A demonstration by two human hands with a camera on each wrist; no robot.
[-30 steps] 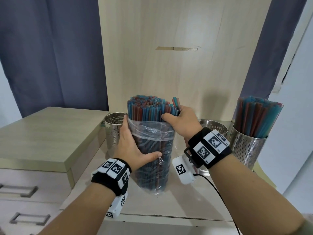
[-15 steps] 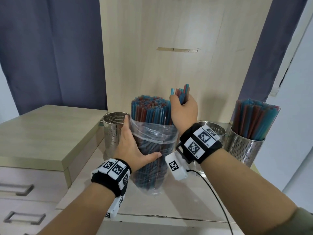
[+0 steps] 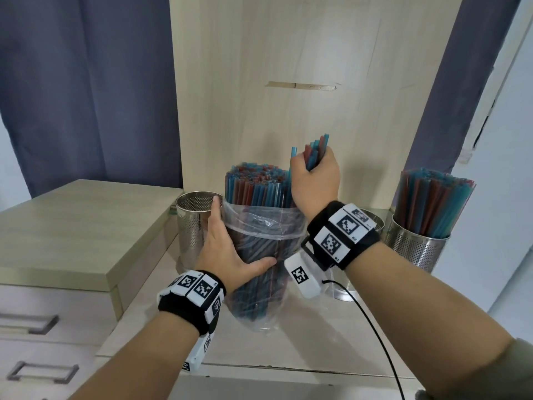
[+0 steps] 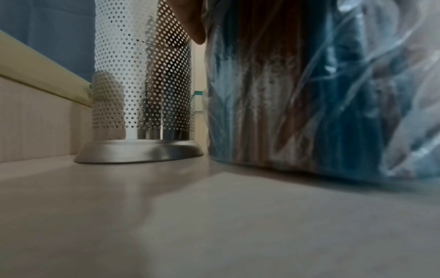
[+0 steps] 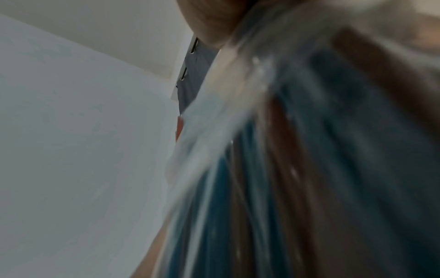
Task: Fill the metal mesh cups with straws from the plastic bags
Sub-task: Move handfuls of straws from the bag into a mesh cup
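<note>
A clear plastic bag (image 3: 261,226) packed with blue and red straws (image 3: 253,186) stands upright on the shelf. My left hand (image 3: 227,249) holds the bag's side, thumb across the front. My right hand (image 3: 314,180) grips a small bunch of straws (image 3: 315,151) lifted partway above the rest. An empty mesh cup (image 3: 194,223) stands left of the bag, seen close in the left wrist view as the mesh cup (image 4: 142,84) beside the bag (image 4: 309,94). A second mesh cup (image 3: 372,223) sits behind my right wrist. A third cup (image 3: 418,246) at the right is full of straws.
A raised wooden cabinet top (image 3: 72,226) with drawers (image 3: 31,321) lies to the left. A wooden back panel (image 3: 302,82) rises behind the shelf, with dark curtains (image 3: 86,82) either side. A black cable (image 3: 377,336) trails from my right wrist across the shelf (image 3: 317,342).
My right hand has closed on a bunch of straws at the bag's right edge and drawn it upward out of the pack. The left hand has stayed on the bag.
</note>
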